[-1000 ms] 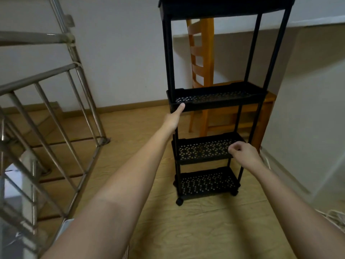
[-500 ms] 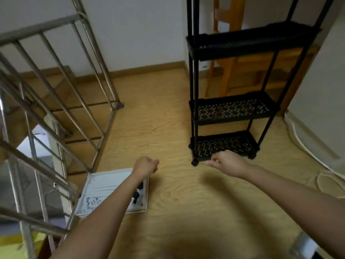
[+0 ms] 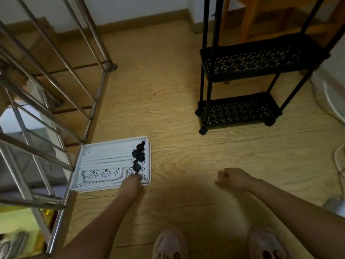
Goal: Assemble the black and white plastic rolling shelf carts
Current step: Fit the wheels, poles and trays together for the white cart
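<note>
Delta vs 1 s ago: both hands are off the black plastic rolling shelf cart [image 3: 257, 58]. Back then the left touched a shelf edge and the right sat by a post.

Delta vs 0.5 s ago: the left hand [image 3: 131, 182] was a fist over bare floor, just past the tray stack. Now it is down at the near right corner of the stack of white perforated plastic shelf trays [image 3: 97, 176]. The fingertips are right by the nearest of the black caster wheels [image 3: 139, 156]. Blurred there, so I cannot tell whether it grips anything.

The right hand [image 3: 233, 177] is about where it was, hovering over the floor, fingers loosely curled, nothing in it. The camera has pitched down, so the cart's top is cut off and only its two lower shelves show.

The cart stands upright on its wheels at upper right, well apart from the trays. White plastic tubes [image 3: 106, 156] lie side by side in the top tray, with the casters in a row along its right end.

Around:
- A steel stair railing [image 3: 93, 100] just beside the trays' left edge, with stairs behind it.
- An orange wooden chair [image 3: 242, 25] behind the cart.
- A white cable [image 3: 336, 159] on the pale wood-grain floor [image 3: 177, 90] at right.
- Pink slippers [image 3: 169, 243] at the bottom edge.

Nothing lies between the hands and the trays.
</note>
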The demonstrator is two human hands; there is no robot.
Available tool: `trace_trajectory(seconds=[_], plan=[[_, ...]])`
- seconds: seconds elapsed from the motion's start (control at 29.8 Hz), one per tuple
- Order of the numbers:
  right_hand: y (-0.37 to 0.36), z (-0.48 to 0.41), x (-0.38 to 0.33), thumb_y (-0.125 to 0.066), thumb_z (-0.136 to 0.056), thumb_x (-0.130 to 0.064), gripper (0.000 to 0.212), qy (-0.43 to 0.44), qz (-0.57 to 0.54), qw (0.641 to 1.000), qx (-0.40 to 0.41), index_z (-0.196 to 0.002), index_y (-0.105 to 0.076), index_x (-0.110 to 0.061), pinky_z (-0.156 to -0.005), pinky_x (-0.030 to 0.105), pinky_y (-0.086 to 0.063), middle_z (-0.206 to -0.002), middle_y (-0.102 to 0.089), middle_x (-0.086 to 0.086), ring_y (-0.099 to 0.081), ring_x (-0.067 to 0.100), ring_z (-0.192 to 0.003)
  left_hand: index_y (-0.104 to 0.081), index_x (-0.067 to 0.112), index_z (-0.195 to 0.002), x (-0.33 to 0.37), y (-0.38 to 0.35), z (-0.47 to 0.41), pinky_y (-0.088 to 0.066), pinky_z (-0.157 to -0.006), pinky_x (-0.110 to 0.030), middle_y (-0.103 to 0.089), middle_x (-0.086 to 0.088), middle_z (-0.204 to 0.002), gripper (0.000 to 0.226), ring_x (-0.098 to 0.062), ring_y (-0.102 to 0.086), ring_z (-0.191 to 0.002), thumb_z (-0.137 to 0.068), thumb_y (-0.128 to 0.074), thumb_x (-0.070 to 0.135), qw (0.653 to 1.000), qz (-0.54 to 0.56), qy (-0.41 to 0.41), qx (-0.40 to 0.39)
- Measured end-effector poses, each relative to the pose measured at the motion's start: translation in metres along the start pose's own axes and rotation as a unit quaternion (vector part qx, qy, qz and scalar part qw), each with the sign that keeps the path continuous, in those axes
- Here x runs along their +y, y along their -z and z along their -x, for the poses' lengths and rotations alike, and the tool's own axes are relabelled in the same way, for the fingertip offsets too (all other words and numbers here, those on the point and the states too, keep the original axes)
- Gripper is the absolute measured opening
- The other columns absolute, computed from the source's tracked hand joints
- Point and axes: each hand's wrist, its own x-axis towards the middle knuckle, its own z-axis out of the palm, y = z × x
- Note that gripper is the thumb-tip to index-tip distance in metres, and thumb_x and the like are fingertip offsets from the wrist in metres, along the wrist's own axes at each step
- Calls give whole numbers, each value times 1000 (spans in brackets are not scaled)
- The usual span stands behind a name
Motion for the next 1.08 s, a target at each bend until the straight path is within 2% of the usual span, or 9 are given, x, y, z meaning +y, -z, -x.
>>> trace_trajectory(seconds=[0.13,0.27,0.4,0.54,0.67,0.74,0.81,0.94,1.08], plan=[[-1,3,18,-54,-93,-40,28,-20,24,999,-18,-99,-60,-14,-72,23,-36,-110,-62,4,-57,19,-103,-62,7,-115,17,-7,-9,-43,-90,-31,-60,-12,-119,32,-25,-57,-110,-89,-45,-3,997,-62,-37,41],[3,9,35,-55,-94,-38,27,-34,1,999,6,-95,-65,-13,-75,22,-41,-105,-66,3,-59,16,-99,-51,12,-132,60,-13,-15,-42,-99,-32,-55,-9,-128,41,-24,-54,-117,-95,-38,0,987,-107,-116,-1],[-2,19,77,-42,-82,-74,52,-89,-5,996,-6,-77,-61,-26,-70,22,-41,-82,-61,-4,-61,15,-86,-52,10,-129,117,-25,-4,-44,-96,-39,-55,-11,-129,39,-27,-56,-114,-96,-36,0,966,-155,-199,-49],[-13,23,95,-54,-94,-43,29,-112,-43,993,0,-71,-58,-25,-53,12,-34,-69,-56,-10,-55,3,-66,-53,4,-130,171,-33,25,-35,-99,-43,-51,-16,-133,38,-32,-50,-120,-97,-33,-1,941,-159,-280,-103],[-27,20,84,-54,-94,-32,24,-82,-59,995,-9,-72,-54,-22,-62,19,-38,-73,-58,-5,-62,14,-77,-26,16,-149,199,-44,40,-17,-111,-31,-26,-6,-155,53,-21,-26,-141,-100,-45,20,900,45,-369,-229],[-32,18,84,-58,-90,-21,8,-99,-113,989,6,-90,-53,-16,-64,24,-40,-89,-61,3,-61,22,-84,-23,25,-150,210,-46,45,-23,-111,-31,-26,-1,-155,59,-17,-29,-139,-97,-50,30,897,158,-341,-232],[-34,18,85,-57,-90,-11,16,-109,-168,978,63,-103,-48,-11,-62,29,-43,-99,-61,9,-58,24,-82,-39,24,-142,208,-45,47,-37,-103,-31,-43,-1,-144,47,-19,-46,-127,-97,-51,27,919,222,-297,-134],[-26,27,77,-42,-98,-12,12,-82,-258,930,250,-106,-51,-10,-67,36,-46,-99,-63,10,-58,26,-79,-53,17,-128,177,-51,37,-41,-96,-31,-51,-2,-130,33,-20,-51,-117,-96,-48,23,966,72,-240,-60],[-20,23,63,-51,-92,-8,22,-15,-168,945,280,-113,-56,-8,-68,29,-40,-113,-57,9,-58,24,-89,-57,16,-125,159,-58,32,-40,-95,-30,-54,-2,-127,32,-20,-50,-117,-95,-52,26,969,51,-231,-77]])
